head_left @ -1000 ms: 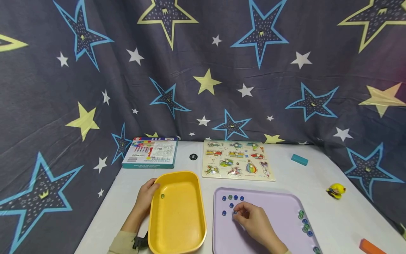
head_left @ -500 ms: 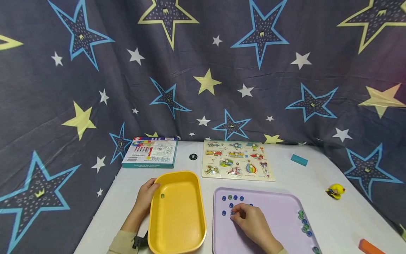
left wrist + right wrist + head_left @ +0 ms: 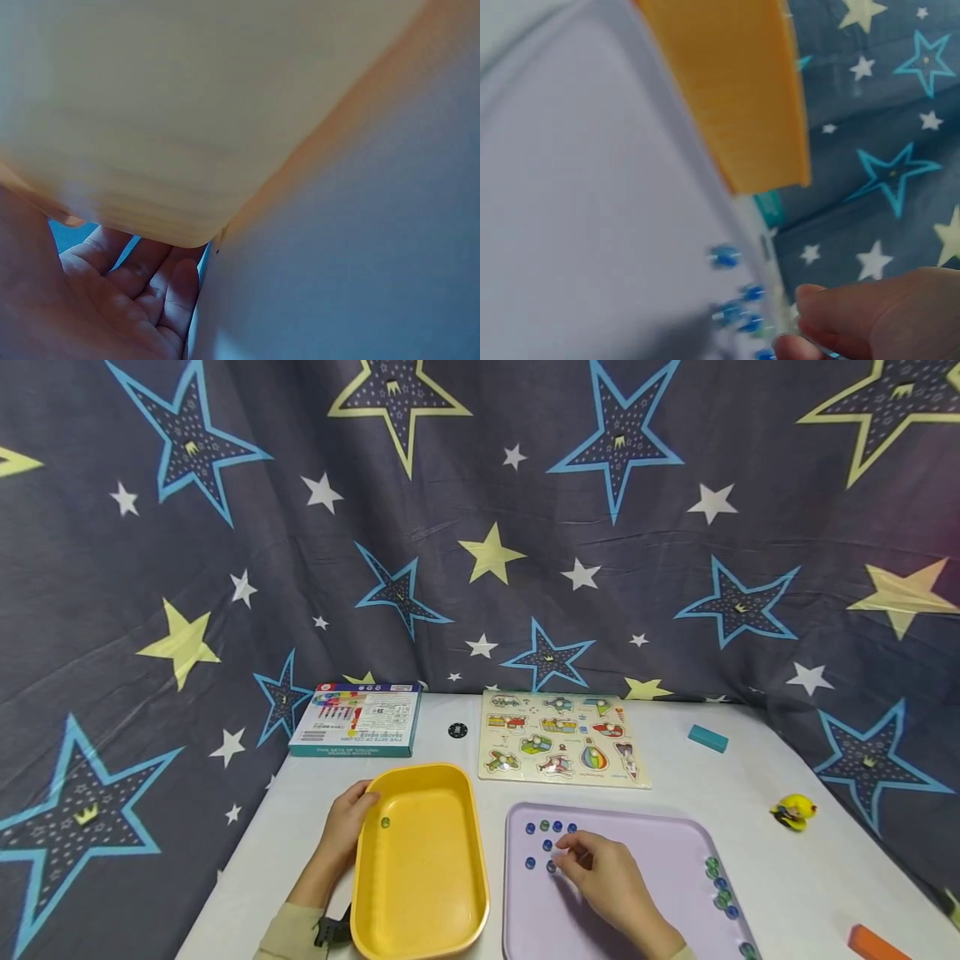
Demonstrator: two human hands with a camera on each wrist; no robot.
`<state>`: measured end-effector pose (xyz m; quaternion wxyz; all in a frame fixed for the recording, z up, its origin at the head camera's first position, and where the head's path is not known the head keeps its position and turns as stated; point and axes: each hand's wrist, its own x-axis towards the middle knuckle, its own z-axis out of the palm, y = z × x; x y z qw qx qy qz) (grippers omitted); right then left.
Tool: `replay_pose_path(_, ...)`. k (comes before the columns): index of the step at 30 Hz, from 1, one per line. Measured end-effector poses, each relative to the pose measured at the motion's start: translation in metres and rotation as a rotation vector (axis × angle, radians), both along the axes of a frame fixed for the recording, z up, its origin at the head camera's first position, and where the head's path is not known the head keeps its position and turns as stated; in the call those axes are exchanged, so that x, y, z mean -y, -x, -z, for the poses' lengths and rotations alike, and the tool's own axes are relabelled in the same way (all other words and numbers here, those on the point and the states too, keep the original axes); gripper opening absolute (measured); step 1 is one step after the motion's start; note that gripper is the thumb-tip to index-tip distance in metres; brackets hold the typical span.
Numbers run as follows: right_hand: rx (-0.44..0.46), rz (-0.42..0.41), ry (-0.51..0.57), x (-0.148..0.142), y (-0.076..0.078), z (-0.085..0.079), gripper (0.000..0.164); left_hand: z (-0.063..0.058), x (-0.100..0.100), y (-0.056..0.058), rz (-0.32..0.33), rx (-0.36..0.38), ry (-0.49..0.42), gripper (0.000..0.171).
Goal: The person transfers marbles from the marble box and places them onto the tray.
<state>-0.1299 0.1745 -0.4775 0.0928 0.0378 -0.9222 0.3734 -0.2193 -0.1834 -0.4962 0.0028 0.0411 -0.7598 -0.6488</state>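
Observation:
My left hand [image 3: 347, 821] grips the upper left side of a yellow bin [image 3: 423, 877], thumb over the rim. In the left wrist view, the fingers [image 3: 150, 277] curl beneath the bin's pale-looking wall. One green marble [image 3: 386, 822] lies inside the bin. Over a lilac tray [image 3: 667, 852], my right hand [image 3: 611, 877] hovers with thumb and index finger parted beside a blue marble [image 3: 551, 866]. Several blue and green marbles sit in the tray's upper left, among them a lone blue marble [image 3: 530, 863]. In the right wrist view, blue marbles [image 3: 724, 256] appear left of the fingertips.
More marbles [image 3: 722, 897] line the tray's right edge. Behind stand a boxed bead set [image 3: 356, 722], a black round chip [image 3: 457, 731] and a picture puzzle board [image 3: 562, 739]. To the right are a teal block [image 3: 708, 737], a yellow toy figure [image 3: 793, 811] and an orange block [image 3: 877, 942].
The right hand moved slightly left with a blue marble at its fingertips, then let it go and drew back right, fingers parting. The left hand and bin stayed put.

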Motion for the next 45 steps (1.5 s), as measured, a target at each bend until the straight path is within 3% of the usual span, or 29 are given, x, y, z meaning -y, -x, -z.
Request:
replay_pose_path(4, -0.026, -0.034, 0.057, 0.004, 0.004, -0.016, 0.011, -0.001, 0.0, -0.001, -0.004, 0.002, -0.008, 0.029)
replay_pose_path(8, -0.013, -0.128, 0.132, 0.022, 0.011, -0.038, 0.005, -0.001, 0.001, -0.001, -0.008, 0.003, -0.016, 0.029)
replay_pose_path(14, 0.049, -0.323, 0.261, 0.064, 0.025, -0.069, 0.005, 0.001, 0.0, 0.0, -0.003, 0.005, -0.023, 0.028)
replay_pose_path(19, 0.091, -0.429, 0.321, 0.106, 0.041, -0.08, 0.005, 0.002, 0.001, 0.002, 0.003, -0.007, -0.016, 0.03)
replay_pose_path(29, 0.213, -0.512, 0.292, 0.174, 0.063, -0.064, 0.007, 0.003, 0.002, 0.003, -0.016, -0.012, -0.004, 0.027)
replay_pose_path(40, 0.368, -0.346, 0.347, 0.206, 0.088, -0.029, 0.005, 0.005, 0.002, 0.0, 0.004, -0.013, -0.053, 0.027)
replay_pose_path(45, 0.422, -0.31, 0.34, 0.212, 0.091, -0.024, 0.009, 0.006, 0.002, 0.002, 0.002, -0.016, -0.057, 0.03)
